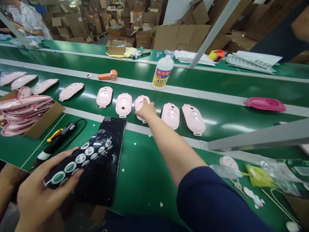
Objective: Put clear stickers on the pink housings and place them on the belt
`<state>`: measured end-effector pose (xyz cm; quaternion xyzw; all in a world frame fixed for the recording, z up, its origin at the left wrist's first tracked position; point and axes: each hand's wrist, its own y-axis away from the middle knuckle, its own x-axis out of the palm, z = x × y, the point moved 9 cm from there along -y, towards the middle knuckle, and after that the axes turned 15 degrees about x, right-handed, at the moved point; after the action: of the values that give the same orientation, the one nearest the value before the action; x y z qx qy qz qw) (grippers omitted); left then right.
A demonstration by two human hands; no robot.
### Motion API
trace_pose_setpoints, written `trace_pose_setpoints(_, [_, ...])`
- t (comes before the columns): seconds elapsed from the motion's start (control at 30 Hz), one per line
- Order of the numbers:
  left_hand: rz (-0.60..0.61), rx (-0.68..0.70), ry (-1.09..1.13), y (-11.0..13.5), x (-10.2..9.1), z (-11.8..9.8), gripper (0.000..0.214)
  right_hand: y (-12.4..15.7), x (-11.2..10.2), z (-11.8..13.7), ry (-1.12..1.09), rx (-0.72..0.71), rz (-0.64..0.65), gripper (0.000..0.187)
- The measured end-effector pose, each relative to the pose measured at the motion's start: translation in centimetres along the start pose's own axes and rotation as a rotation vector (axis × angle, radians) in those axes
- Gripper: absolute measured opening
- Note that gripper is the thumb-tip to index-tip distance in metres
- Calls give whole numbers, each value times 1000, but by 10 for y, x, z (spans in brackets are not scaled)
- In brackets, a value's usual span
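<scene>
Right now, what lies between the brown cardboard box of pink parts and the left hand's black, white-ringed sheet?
A black corded tool, shown in the head view.

Pink lid (138,103), curled black sheet (80,158)

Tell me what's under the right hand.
Under the right hand, a pale pink piece lies on the green surface. Parts of its left side and ends show; the hand covers much of its middle and right side.

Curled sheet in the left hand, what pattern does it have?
The curled sheet has rows of white rings on black, seen in the head view.
</scene>
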<state>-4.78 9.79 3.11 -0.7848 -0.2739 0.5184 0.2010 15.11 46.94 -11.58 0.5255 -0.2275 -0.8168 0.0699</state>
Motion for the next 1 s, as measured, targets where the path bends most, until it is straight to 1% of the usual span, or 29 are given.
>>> trace_pose_setpoints(0.03, [7,10,46,-5,2,-10,50,5,-3,-4,-24,-5,19,113])
trace_pose_setpoints(0.1, [6,39,123,-7,4,-26,45,25,-13,-22,-92,-27,63,110])
trace_pose_setpoints(0.13, [-9,57,146,-5,3,-32,44,41,-17,-36,-149,-54,93,108])
trace_pose_setpoints(0.2, [-51,102,180,4,0,-40,41,82,-20,-71,-283,-130,166,106])
trace_pose_setpoints(0.27, [-55,119,206,13,3,-43,40,129,-9,-114,-317,-166,221,106])
trace_pose_setpoints(0.33, [-27,123,235,20,10,-47,40,168,11,-154,-299,-144,243,106])
trace_pose_setpoints(0.37, [-1,140,253,22,14,-51,40,184,22,-169,-287,-132,265,105])
trace_pose_setpoints(0.43, [59,195,284,24,21,-63,40,205,41,-188,-261,-104,299,102])
trace_pose_setpoints(0.47, [85,224,291,25,23,-69,40,211,46,-192,-237,-104,309,100])
trace_pose_setpoints(0.53, [123,258,280,26,26,-78,39,219,49,-192,-146,-128,305,95])
trace_pose_setpoints(0.63, [110,228,285,28,22,-81,38,226,35,-191,60,-156,205,87])
trace_pose_setpoints(0.7, [46,172,309,29,16,-79,38,231,20,-193,120,-167,135,82])
trace_pose_setpoints(0.77, [-26,130,373,29,11,-84,40,245,8,-191,23,-271,144,80])
trace_pose_setpoints(0.8, [-22,126,431,29,12,-91,40,254,1,-188,-77,-357,165,83])
trace_pose_setpoints(0.83, [22,145,509,29,16,-104,39,265,-8,-186,-197,-453,177,90])
trace_pose_setpoints(0.87, [104,187,599,29,24,-122,39,276,-19,-187,-322,-546,175,97])
trace_pose_setpoints(0.9, [212,245,699,31,33,-143,40,285,-30,-192,-440,-632,154,100])
trace_pose_setpoints(0.93, [322,314,798,35,42,-165,42,294,-41,-200,-548,-710,122,96])
trace_pose_setpoints(0.97, [414,367,896,38,51,-183,48,301,-50,-211,-636,-784,93,85])
trace_pose_setpoints(1.0, [495,404,978,40,61,-196,59,305,-58,-227,-713,-847,59,67])
